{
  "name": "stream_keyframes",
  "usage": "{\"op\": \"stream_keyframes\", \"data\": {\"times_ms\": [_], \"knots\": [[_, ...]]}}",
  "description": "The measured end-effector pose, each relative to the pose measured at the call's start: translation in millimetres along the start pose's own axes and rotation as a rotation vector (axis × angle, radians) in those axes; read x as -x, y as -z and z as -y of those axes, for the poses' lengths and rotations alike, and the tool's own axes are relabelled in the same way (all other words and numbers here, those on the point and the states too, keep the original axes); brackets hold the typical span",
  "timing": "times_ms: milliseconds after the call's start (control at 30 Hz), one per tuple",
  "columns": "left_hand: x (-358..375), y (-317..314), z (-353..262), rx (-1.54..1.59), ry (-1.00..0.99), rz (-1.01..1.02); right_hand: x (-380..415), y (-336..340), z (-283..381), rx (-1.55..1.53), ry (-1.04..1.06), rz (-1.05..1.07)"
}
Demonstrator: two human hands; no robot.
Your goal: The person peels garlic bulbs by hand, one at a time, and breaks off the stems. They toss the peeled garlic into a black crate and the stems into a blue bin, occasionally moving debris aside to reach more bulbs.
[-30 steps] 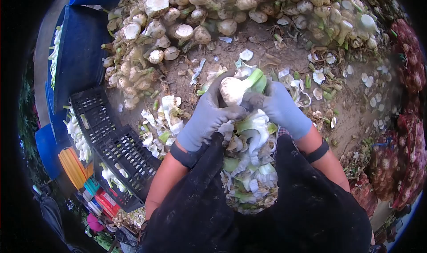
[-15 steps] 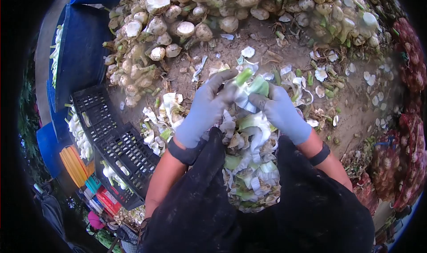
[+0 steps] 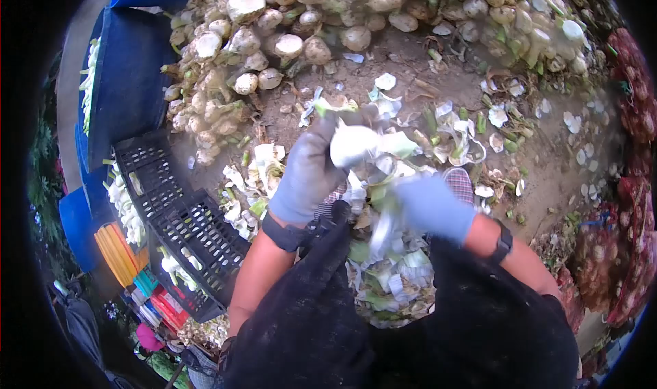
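My left hand (image 3: 311, 166), in a grey-blue glove, is closed around a white garlic bulb (image 3: 354, 145) with a green stem part at its top. To the lower right of the bulb, my right hand (image 3: 432, 206) is blurred by motion, and its fingers cannot be made out. Loose white and green peel (image 3: 387, 228) lies just left of this hand, partly blurred. Below both hands, between my dark-clothed legs, is a heap of peeled skins (image 3: 400, 279).
Unpeeled bulbs (image 3: 274, 19) are piled at the top. Black crates (image 3: 198, 235) stand at the left with white bulbs, near a blue container (image 3: 130, 81). Red net sacks (image 3: 633, 231) line the right. Peel scraps (image 3: 267, 166) litter the ground.
My right hand has moved down, away from the bulb. My left hand still holds the bulb, whose smooth white side now shows more. The peel below is disturbed.
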State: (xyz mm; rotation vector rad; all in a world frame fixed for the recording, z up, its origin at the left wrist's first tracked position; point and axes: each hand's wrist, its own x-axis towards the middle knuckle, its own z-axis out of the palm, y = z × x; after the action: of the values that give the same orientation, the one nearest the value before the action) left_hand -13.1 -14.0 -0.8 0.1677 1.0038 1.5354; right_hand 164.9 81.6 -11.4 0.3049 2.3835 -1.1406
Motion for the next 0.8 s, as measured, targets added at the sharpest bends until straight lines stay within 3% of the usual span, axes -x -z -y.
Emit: {"op": "stream_keyframes", "data": {"times_ms": [33, 100, 133, 233, 267, 333, 467, 533, 567, 633, 667, 733, 767, 800], "knots": [[-3.8, 7.8, -1.2, -0.398, -0.085, -0.139, 9.5, -12.1, 5.0, -0.047, 0.209, 0.102], [-13.9, 20.8, 1.4, 0.342, 0.0, -0.243, 10.2, -9.1, 3.4, -0.124, 0.262, 0.106], [-13.8, 29.9, 3.2, 0.318, 0.023, -0.188, 10.2, -3.1, 3.8, -0.193, 0.303, 0.107], [-10.7, 37.4, 10.4, 0.284, 0.067, -0.209, -8.5, 31.5, -2.9, 0.274, 0.084, -0.347], [-12.1, 36.4, 10.5, 0.271, 0.115, -0.234, -16.7, 38.9, -1.1, 0.279, 0.082, -0.348], [-13.7, 26.9, 8.9, 0.211, 0.144, -0.302, -32.5, 49.2, 8.9, 0.063, 0.094, -0.766], [-22.1, 30.0, 14.3, 0.246, 0.146, -0.495, -54.7, 36.5, -4.8, 0.337, 0.17, -0.662], [-18.7, 36.1, 5.7, 0.342, 0.128, -0.401, -44.8, 30.9, 8.7, 0.052, 0.119, -0.396], [-17.7, 39.2, 0.9, 0.436, 0.104, -0.303, -32.3, 23.1, 16.9, -0.29, 0.24, -0.343], [-18.8, 40.6, 2.6, 0.506, 0.087, -0.339, -11.5, 51.9, 43.9, -0.54, 0.327, 0.018], [-18.5, 37.4, 4.4, 0.454, 0.056, -0.367, -12.3, 51.7, 44.0, -0.539, 0.329, 0.022], [-19.1, 40.8, 4.1, 0.37, 0.012, -0.359, -13.4, 53.8, 40.1, -0.601, 0.321, -0.327], [-16.8, 42.1, 4.3, 0.368, 0.014, -0.356, -26.2, 47.0, 26.8, -0.438, 0.147, -0.495], [-16.1, 41.7, 3.8, 0.339, -0.017, -0.323, -32.9, 49.1, 19.5, -0.346, -0.008, -0.504]]}}
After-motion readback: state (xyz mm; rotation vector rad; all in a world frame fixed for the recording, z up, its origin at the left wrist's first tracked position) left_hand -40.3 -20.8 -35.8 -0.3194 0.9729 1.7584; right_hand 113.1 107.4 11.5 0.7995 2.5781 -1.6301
